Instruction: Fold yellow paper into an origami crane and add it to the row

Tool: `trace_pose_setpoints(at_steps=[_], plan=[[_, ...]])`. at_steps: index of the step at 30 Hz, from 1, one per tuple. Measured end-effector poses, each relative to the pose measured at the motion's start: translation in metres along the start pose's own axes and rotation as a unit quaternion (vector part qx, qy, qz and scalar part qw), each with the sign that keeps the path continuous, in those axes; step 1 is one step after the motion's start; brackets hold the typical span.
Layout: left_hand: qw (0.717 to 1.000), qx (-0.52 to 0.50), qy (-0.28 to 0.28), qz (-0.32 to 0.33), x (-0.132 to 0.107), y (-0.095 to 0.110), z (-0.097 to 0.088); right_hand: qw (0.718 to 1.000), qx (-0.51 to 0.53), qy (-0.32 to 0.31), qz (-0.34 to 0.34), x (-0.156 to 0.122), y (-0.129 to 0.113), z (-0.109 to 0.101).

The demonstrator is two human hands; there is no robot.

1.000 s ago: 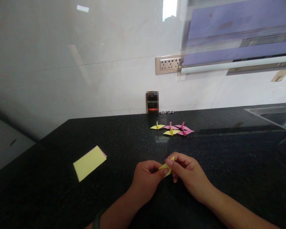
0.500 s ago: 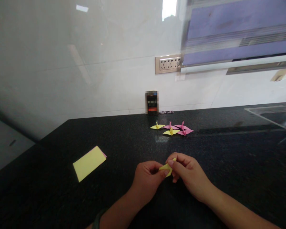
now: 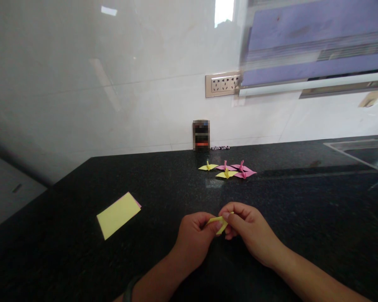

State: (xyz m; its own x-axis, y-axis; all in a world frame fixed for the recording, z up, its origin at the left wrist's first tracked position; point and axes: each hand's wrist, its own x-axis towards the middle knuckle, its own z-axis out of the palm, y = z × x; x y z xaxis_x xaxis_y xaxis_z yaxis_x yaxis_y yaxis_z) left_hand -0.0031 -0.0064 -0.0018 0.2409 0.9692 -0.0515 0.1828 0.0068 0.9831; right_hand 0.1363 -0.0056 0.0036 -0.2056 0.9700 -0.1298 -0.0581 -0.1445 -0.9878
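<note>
Fingers (image 3: 234, 220) of both hands (image 3: 193, 237) (image 3: 255, 235) pinch yellow paper (image 3: 223, 227); dark box's (image 3: 201, 136) face pixelated, unreadable.

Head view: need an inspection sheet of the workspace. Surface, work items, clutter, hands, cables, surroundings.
Surface: dark counter, speckled, with light reflections.
Work items: small folded yellow paper in the hands; yellow sheet lying to the left, pink edge showing under it; two yellow cranes and three pink cranes grouped beyond the hands.
Clutter: box upright by the wall, its front pixelated; patterned strip beside it, too small to identify.
Hands: left hand and right hand both pinch the folded paper.
Cables: nothing seen.
Surroundings: pale wall, sockets, purple panel.
</note>
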Motion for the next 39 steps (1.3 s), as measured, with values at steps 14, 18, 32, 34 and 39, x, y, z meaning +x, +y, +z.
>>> trace_pose_setpoints(at_steps=[14,18,32,34,39], plan=[[1.0,0.003,-0.009,0.002,0.0004,-0.0001,-0.0011,0.999,0.033,0.004,-0.001,0.0006,0.0003,0.0015],[1.0,-0.009,-0.008,0.009,-0.0008,0.0006,-0.0028,0.998,0.057,-0.011,-0.017,0.0005,0.0019,0.0016],[0.999,-0.03,0.023,0.025,-0.0015,0.0032,-0.002,0.997,0.07,0.007,-0.023,0.0004,0.0024,-0.0002],[0.999,-0.028,0.024,0.021,-0.0019,0.0022,-0.0021,0.997,0.064,0.01,-0.03,0.0001,0.0022,-0.0001],[0.999,-0.018,0.024,0.019,-0.0014,0.001,-0.0022,0.997,0.062,0.012,-0.044,-0.0003,0.0026,0.0008]])
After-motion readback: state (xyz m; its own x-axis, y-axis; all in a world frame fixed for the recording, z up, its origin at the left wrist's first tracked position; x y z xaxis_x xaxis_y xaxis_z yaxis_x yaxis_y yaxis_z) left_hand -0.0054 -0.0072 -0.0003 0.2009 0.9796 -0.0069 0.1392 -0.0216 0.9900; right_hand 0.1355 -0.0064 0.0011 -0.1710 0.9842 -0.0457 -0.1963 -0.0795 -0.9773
